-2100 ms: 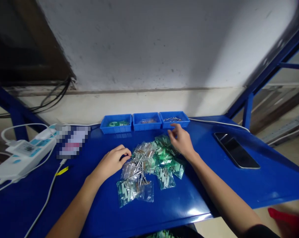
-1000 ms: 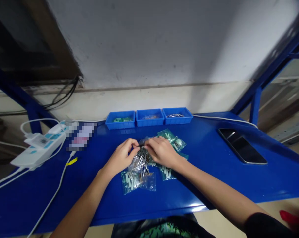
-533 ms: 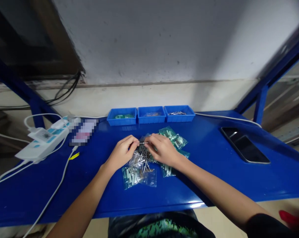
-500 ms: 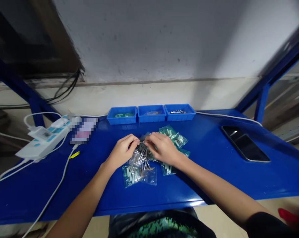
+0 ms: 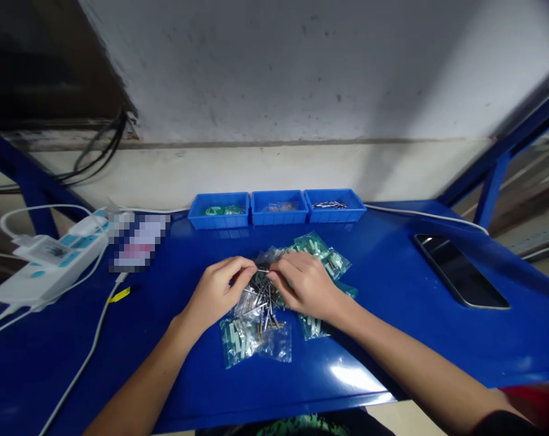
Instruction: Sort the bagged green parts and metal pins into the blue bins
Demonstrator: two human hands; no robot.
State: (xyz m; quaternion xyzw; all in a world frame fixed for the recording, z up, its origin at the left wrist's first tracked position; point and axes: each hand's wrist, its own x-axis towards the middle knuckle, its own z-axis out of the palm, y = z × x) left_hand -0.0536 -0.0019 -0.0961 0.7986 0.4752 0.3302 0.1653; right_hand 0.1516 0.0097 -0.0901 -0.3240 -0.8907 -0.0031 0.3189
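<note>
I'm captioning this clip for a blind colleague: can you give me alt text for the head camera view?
Two bare hands, left hand and right hand, meet over a pile of small clear bags of metal pins and green parts on a blue table, pinching something small between them. Behind stand three blue trays; a phone lies right, a white power strip left.

Small metal pin [image 5: 262, 270] pinched between both hands, too small to identify. Right hand [image 5: 307, 286] covering part of bag pile [image 5: 274, 303]. Pixelated patch [image 5: 136, 245] hiding item on bench [image 5: 392, 345]. Contents of three blue trays [image 5: 278, 207] too tiny to tell. Power strip [image 5: 38, 272] cut by left edge.
</note>
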